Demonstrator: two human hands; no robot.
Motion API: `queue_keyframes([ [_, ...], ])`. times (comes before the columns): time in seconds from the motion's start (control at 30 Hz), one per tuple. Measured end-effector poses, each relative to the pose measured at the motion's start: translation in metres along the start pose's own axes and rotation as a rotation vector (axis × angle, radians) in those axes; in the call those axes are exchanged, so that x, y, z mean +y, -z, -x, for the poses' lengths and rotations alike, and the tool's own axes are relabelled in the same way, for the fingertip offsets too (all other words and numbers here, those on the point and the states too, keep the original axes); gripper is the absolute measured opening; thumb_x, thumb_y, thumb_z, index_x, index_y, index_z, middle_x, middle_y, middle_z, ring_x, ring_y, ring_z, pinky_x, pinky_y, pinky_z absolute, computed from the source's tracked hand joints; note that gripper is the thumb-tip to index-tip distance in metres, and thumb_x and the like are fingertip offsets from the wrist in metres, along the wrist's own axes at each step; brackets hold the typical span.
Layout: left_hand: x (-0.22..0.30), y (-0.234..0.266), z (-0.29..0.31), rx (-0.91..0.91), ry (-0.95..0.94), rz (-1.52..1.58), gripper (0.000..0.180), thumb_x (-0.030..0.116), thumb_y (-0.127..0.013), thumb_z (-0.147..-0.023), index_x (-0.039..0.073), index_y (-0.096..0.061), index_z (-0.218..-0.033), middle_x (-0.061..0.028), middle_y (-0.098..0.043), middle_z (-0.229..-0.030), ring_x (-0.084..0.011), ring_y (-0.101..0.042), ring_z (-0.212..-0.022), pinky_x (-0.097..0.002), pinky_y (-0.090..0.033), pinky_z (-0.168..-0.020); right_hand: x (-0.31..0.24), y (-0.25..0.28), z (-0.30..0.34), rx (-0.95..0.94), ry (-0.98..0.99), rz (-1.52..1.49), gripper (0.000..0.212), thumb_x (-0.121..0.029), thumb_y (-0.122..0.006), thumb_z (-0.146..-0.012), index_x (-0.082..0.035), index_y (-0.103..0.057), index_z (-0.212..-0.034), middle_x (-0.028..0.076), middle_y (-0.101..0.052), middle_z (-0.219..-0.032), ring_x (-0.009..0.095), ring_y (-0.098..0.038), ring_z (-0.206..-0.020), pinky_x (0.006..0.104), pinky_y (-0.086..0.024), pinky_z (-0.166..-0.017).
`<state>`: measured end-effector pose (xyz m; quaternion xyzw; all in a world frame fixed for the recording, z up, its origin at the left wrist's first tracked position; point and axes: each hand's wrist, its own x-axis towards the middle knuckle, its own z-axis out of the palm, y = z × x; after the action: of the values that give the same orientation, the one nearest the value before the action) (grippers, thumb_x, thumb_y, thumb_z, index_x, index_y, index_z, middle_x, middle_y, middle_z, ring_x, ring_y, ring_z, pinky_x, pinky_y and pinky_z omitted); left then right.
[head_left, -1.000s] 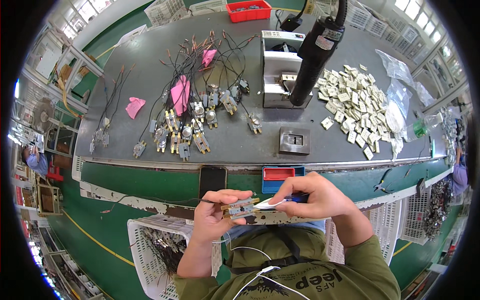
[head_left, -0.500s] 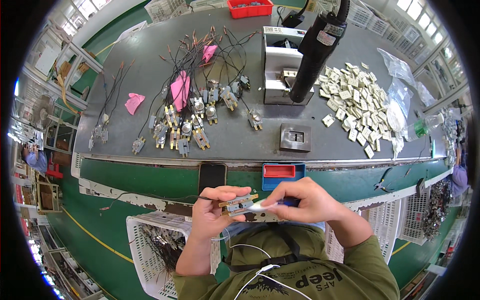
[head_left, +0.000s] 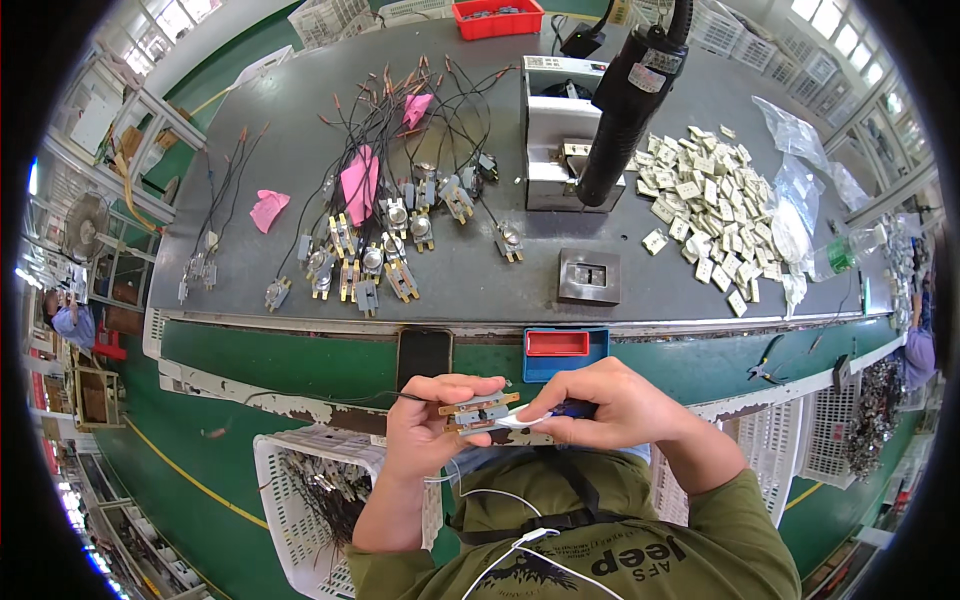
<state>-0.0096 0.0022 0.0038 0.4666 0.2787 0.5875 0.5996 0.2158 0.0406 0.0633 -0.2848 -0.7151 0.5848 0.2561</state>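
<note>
My left hand (head_left: 415, 425) is closed on a grey switch-like part (head_left: 478, 410) with brass strips, held over the table's front edge. A black wire (head_left: 345, 399) trails left from it. At the part's right side, my right hand (head_left: 620, 405) pinches a slim white piece (head_left: 515, 420) between thumb and forefinger, its tip against the part. A dark blue handle (head_left: 577, 408) shows inside that same hand; whether it joins the white piece is hidden by the fingers.
Wired grey parts (head_left: 370, 260) lie piled on the table, left of a metal block (head_left: 589, 276). A black cylindrical tool (head_left: 630, 115) hangs before a white machine (head_left: 545, 125). White plates (head_left: 715, 200) are heaped right. A phone (head_left: 425, 355), blue tray (head_left: 598, 345) and pliers (head_left: 766, 365) lie nearer.
The fingers of my right hand have shifted slightly, and the white piece sits at a different angle against the part. The wire's loose end at the left has swung lower and is blurred.
</note>
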Motion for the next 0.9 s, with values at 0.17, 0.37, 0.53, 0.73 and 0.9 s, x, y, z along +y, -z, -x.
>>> queue_keyframes([
  [0.17, 0.0015, -0.0003, -0.0017, -0.003, -0.002, 0.004, 0.049, 0.010, -0.083, -0.065, 0.005, -0.050, -0.100, -0.0197, -0.061, -0.107, -0.0304, -0.061, -0.103, -0.0387, -0.055, -0.085, -0.0005, -0.0008, -0.0019, 0.040, 0.049, -0.004, 0.015, -0.008, -0.064, -0.084, -0.003, -0.065, -0.098, 0.008, -0.067, -0.079, 0.017, -0.064, -0.065, 0.0276, -0.049, -0.061],
  [0.37, 0.0018, 0.0003, -0.0012, 0.003, 0.002, 0.001, 0.049, 0.009, -0.083, -0.064, 0.006, -0.050, -0.100, -0.0195, -0.062, -0.105, -0.0304, -0.061, -0.104, -0.0392, -0.054, -0.085, -0.0009, 0.0000, -0.0020, 0.024, -0.008, -0.051, 0.015, -0.009, -0.063, -0.085, -0.002, -0.064, -0.099, 0.008, -0.067, -0.078, 0.014, -0.063, -0.064, 0.0265, -0.049, -0.061],
  [0.53, 0.0038, -0.0003, -0.0014, -0.001, 0.007, -0.006, 0.049, 0.010, -0.083, -0.064, 0.006, -0.050, -0.100, -0.0194, -0.062, -0.106, -0.0307, -0.061, -0.104, -0.0394, -0.055, -0.085, 0.0015, 0.0013, -0.0020, -0.009, -0.016, -0.081, 0.016, -0.010, -0.063, -0.087, -0.002, -0.063, -0.100, 0.006, -0.066, -0.075, 0.011, -0.061, -0.062, 0.0251, -0.047, -0.059],
  [0.73, 0.0015, 0.0003, -0.0012, 0.002, -0.009, -0.013, 0.050, 0.010, -0.083, -0.063, 0.006, -0.050, -0.100, -0.0198, -0.062, -0.106, -0.0314, -0.060, -0.105, -0.0395, -0.054, -0.085, -0.0001, -0.0001, -0.0018, -0.021, -0.137, -0.235, 0.017, -0.014, -0.062, -0.089, -0.002, -0.062, -0.101, 0.001, -0.062, -0.070, 0.006, -0.057, -0.061, 0.0229, -0.045, -0.056],
  [0.9, 0.0017, 0.0009, -0.0011, -0.005, -0.016, -0.014, 0.050, 0.009, -0.083, -0.063, 0.006, -0.050, -0.100, -0.0199, -0.062, -0.106, -0.0319, -0.060, -0.106, -0.0403, -0.054, -0.086, -0.0033, 0.0038, -0.0013, -0.070, -0.209, -0.260, 0.018, -0.014, -0.061, -0.090, -0.001, -0.062, -0.101, 0.001, -0.062, -0.073, 0.005, -0.056, -0.062, 0.0212, -0.044, -0.055],
])
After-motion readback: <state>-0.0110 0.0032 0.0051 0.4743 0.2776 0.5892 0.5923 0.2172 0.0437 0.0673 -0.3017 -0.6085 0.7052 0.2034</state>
